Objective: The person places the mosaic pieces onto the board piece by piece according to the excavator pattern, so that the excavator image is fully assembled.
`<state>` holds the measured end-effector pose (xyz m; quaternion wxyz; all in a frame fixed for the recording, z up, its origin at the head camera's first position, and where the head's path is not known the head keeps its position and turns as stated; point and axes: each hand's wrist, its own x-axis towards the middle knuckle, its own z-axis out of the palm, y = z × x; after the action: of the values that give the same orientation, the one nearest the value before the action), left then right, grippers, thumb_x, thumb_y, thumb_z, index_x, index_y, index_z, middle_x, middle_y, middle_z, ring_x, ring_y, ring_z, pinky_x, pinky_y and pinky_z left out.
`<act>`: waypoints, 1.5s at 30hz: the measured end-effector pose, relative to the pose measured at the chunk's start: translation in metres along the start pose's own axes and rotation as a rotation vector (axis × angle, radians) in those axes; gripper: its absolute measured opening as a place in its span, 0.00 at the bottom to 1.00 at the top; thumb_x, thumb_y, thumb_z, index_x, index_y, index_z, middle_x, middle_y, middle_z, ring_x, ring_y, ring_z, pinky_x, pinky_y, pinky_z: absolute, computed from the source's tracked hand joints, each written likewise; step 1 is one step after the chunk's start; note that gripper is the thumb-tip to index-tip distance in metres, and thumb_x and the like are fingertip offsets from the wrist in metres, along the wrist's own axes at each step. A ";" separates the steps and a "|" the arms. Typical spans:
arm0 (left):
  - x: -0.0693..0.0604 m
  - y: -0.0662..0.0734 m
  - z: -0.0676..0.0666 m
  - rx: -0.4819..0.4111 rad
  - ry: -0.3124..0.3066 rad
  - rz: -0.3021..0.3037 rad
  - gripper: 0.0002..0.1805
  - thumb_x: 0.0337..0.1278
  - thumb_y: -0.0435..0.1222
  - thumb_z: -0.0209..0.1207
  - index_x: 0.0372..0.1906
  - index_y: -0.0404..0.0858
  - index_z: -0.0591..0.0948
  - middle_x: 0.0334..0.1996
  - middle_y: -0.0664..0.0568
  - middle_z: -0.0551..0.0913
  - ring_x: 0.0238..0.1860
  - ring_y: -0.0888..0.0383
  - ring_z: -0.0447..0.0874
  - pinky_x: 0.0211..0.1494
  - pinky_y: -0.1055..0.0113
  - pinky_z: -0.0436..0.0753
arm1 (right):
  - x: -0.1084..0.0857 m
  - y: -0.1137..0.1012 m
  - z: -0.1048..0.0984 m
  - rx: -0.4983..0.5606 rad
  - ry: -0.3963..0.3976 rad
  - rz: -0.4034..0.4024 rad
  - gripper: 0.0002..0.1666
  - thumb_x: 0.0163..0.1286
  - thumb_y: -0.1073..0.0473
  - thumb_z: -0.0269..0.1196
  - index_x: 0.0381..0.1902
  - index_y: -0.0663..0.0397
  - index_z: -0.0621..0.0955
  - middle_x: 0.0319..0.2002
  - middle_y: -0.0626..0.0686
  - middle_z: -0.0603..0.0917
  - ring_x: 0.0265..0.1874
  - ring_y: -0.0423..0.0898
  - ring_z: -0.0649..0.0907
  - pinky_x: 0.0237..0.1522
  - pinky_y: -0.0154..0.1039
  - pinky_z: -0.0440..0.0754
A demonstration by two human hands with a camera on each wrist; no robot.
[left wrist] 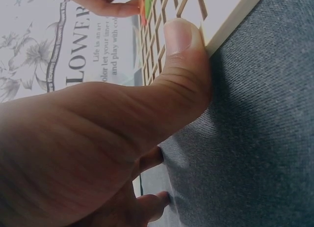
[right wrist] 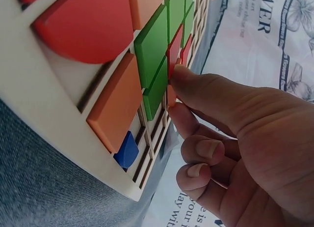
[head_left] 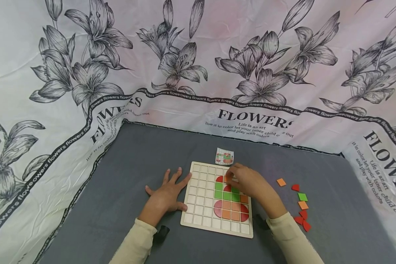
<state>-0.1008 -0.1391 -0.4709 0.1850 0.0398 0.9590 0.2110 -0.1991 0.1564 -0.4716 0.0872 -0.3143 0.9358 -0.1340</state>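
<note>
A pale wooden grid board (head_left: 198,211) lies on the grey table. Green square tiles (head_left: 219,194), orange tiles (head_left: 231,209), pink pieces (head_left: 217,209) and rounded red pieces (head_left: 244,212) fill part of its right half. My left hand (head_left: 165,198) is spread at the board's left side, its thumb (left wrist: 181,45) pressing the edge. Over the upper right cells, my right hand (head_left: 247,181) pinches an orange tile (right wrist: 171,95) between thumb and index finger. A blue piece (right wrist: 127,151) shows near the board's right edge in the right wrist view; the right arm hides it from the head view.
A small printed pattern card (head_left: 224,156) lies beyond the board. To the right are scattered loose pieces: orange squares (head_left: 281,182), a green square (head_left: 302,197) and several red pieces (head_left: 306,225). A flower-printed cloth (head_left: 184,110) surrounds the table.
</note>
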 end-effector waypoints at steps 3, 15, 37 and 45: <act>0.000 0.000 0.000 0.002 -0.001 0.001 0.59 0.51 0.49 0.79 0.86 0.60 0.58 0.87 0.53 0.48 0.86 0.40 0.36 0.60 0.06 0.47 | 0.001 0.000 -0.001 0.003 -0.005 0.005 0.08 0.74 0.56 0.71 0.46 0.51 0.87 0.45 0.48 0.83 0.39 0.43 0.84 0.41 0.46 0.86; 0.002 0.000 0.000 0.013 -0.001 0.004 0.60 0.50 0.50 0.79 0.86 0.61 0.57 0.87 0.53 0.48 0.87 0.40 0.35 0.59 0.06 0.47 | 0.002 0.004 -0.001 0.014 -0.011 -0.002 0.08 0.74 0.56 0.72 0.47 0.50 0.87 0.46 0.47 0.83 0.40 0.42 0.84 0.40 0.45 0.85; 0.001 0.000 0.001 0.007 0.003 0.013 0.59 0.50 0.49 0.79 0.86 0.60 0.58 0.87 0.52 0.49 0.86 0.39 0.36 0.59 0.06 0.46 | -0.003 0.003 0.000 0.043 0.009 -0.023 0.07 0.75 0.59 0.70 0.48 0.52 0.87 0.46 0.49 0.84 0.40 0.44 0.85 0.42 0.46 0.86; 0.000 -0.001 0.000 -0.001 -0.003 0.006 0.59 0.51 0.49 0.79 0.86 0.60 0.58 0.87 0.52 0.48 0.86 0.39 0.35 0.59 0.06 0.46 | -0.002 0.006 0.001 0.031 0.007 -0.031 0.08 0.74 0.58 0.71 0.48 0.52 0.87 0.46 0.48 0.85 0.41 0.44 0.85 0.44 0.47 0.86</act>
<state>-0.1009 -0.1395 -0.4714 0.1860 0.0431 0.9585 0.2120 -0.2004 0.1619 -0.4737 0.0869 -0.3271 0.9288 -0.1510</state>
